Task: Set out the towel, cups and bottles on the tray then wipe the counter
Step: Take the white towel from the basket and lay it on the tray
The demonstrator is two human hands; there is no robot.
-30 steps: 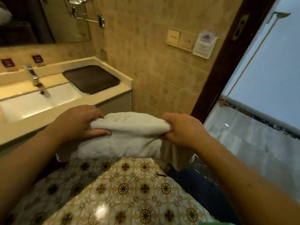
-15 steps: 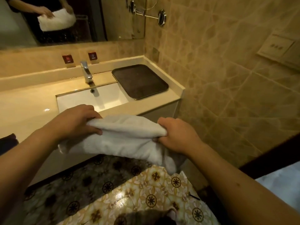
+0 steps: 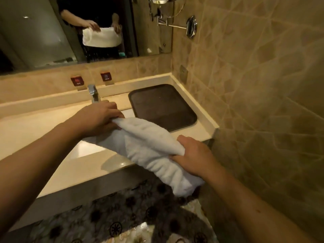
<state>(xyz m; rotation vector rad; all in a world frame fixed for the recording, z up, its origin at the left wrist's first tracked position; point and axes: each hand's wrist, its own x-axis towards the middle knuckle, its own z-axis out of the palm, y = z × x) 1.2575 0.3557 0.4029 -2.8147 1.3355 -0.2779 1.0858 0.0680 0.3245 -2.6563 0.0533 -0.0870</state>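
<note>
A folded white towel [image 3: 149,146] hangs between both hands above the front of the counter [image 3: 35,127]. My left hand [image 3: 98,118] grips its far left end over the sink. My right hand [image 3: 194,155] grips its near right end past the counter's front edge. A dark brown tray [image 3: 163,106] lies bare on the counter's right end, just beyond the towel. No cups or bottles are in view.
A chrome tap [image 3: 93,94] stands behind the sink [image 3: 87,148], beside my left hand. The tiled wall [image 3: 254,102] closes the right side. A mirror [image 3: 70,28] and a swing-arm mirror mount [image 3: 191,27] hang above. Patterned floor [image 3: 114,216] lies below.
The view has swung left from the doorway to face the counter. Both hands have carried the towel forward, from in front of the counter to above its front edge near the tray.
</note>
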